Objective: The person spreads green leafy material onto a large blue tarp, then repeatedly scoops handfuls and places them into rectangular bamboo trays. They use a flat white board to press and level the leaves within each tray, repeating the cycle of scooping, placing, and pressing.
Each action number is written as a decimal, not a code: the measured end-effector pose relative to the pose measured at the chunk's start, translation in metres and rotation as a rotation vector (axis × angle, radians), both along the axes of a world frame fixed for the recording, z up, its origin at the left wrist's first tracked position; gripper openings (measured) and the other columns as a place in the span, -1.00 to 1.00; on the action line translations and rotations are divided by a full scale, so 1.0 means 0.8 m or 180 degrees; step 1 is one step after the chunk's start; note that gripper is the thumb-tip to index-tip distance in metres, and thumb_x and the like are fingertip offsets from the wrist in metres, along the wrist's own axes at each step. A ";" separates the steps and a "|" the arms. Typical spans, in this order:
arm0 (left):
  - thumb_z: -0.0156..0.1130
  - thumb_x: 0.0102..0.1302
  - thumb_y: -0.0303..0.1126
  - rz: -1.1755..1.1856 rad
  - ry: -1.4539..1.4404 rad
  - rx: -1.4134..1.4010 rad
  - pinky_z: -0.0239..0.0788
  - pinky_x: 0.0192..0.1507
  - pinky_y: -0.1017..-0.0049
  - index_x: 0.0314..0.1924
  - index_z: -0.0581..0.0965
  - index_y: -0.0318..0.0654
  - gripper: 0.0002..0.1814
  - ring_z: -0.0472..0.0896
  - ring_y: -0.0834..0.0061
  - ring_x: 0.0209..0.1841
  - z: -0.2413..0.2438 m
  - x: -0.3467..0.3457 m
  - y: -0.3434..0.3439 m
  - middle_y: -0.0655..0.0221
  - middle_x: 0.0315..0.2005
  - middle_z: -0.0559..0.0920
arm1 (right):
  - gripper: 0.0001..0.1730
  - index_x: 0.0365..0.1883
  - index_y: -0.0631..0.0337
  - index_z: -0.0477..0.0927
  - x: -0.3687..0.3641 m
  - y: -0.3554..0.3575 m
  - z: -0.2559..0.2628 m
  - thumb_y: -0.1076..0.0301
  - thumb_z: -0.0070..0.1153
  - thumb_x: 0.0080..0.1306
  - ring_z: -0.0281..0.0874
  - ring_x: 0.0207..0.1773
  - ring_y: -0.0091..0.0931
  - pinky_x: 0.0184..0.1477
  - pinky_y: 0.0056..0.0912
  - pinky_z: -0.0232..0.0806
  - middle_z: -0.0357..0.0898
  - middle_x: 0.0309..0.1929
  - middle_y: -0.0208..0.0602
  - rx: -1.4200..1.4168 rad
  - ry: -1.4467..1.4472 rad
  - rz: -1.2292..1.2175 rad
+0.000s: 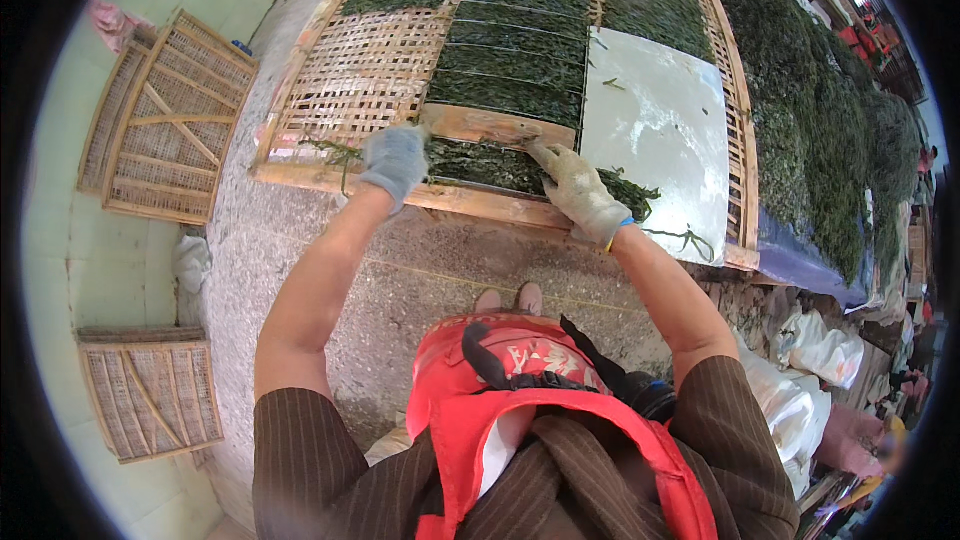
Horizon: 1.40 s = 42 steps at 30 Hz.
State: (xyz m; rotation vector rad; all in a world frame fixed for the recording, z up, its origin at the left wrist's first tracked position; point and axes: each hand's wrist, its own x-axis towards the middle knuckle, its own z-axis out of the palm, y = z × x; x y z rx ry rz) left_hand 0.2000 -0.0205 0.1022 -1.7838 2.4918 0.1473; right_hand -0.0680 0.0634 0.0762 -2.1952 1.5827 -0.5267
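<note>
A large bamboo rack [360, 64] lies before me, with dark green seaweed-like strands [517, 52] spread in panels. Thin bars of a metal frame cross the middle panel. A flat wooden board [495, 126] lies across the near part of this panel. My left hand [395, 161], in a grey-blue glove, is at the board's left end, with loose strands sticking out beside it. My right hand [577, 184], in a pale, stained glove, reaches its fingertips to the board's right end. Strands lie under that hand. What either palm holds is hidden.
A pale flat sheet [660, 135] lies on the rack's right side. Beyond the rack is a big heap of green strands [817, 112]. Woven bamboo racks [180, 120] lean against the left wall. White sacks [817, 349] sit at right on the floor.
</note>
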 end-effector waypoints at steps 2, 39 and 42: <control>0.24 0.13 -0.22 -0.0246 0.0788 -0.0001 0.46 -0.16 0.28 -0.17 0.62 -0.11 -0.73 0.65 0.22 -0.21 0.008 -0.042 0.023 0.21 -0.28 0.68 | -0.39 0.23 0.17 0.35 0.001 0.003 0.001 0.55 -0.05 0.13 0.41 0.04 -0.05 0.06 -0.09 0.32 0.44 -0.02 0.03 -0.0054 0.0024 -0.0074; 0.29 0.14 -0.24 -0.0365 0.1910 0.0389 0.44 -0.07 0.30 -0.18 0.62 -0.27 -0.70 0.63 0.15 -0.15 -0.045 -0.165 0.074 0.14 -0.27 0.67 | -0.75 -0.18 0.00 0.66 -0.035 0.019 0.015 0.22 0.08 0.21 0.43 0.07 -0.31 0.18 -0.12 0.17 0.59 -0.10 -0.40 -0.0974 0.0468 -0.0554; 0.24 0.16 -0.28 -0.0501 0.1813 0.0526 0.43 -0.04 0.32 -0.10 0.60 -0.24 -0.68 0.61 0.16 -0.11 -0.040 -0.160 0.074 0.15 -0.19 0.66 | -0.66 -0.04 0.09 0.59 -0.035 0.045 -0.003 0.20 0.06 0.24 0.33 0.23 -0.25 0.28 -0.06 0.12 0.46 0.13 -0.29 -0.1111 0.0756 -0.0204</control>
